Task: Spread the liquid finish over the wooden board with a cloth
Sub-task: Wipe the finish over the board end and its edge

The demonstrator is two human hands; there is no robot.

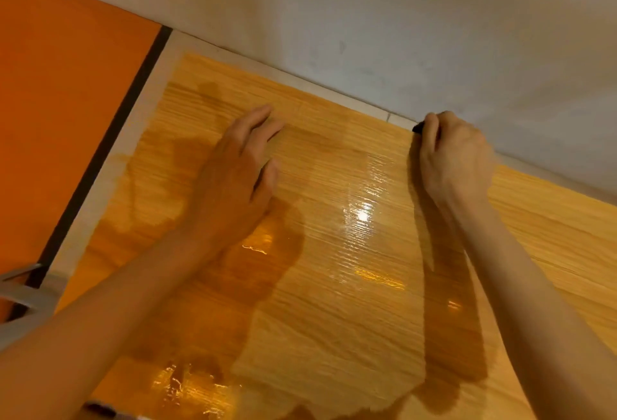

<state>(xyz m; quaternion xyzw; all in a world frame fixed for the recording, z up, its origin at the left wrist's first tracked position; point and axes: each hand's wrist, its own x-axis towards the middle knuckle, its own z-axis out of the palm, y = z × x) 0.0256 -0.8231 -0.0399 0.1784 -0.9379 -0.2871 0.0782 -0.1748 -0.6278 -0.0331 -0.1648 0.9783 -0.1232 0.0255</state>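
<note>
A large wooden board (350,303) with a yellow grain fills the middle of the head view, glossy with wet finish that glints near its centre and at the lower left. My left hand (233,179) lies flat on the board, fingers spread, holding nothing. At the board's far edge next to the wall, my right hand (454,159) is closed around a small dark object (418,127) of which only a tip shows. Whether that dark object is the cloth I cannot tell.
A white wall (400,19) runs along the board's far edge. An orange surface (66,102) with a dark strip (110,152) borders the left. A grey metal object (30,299) sits at the lower left edge.
</note>
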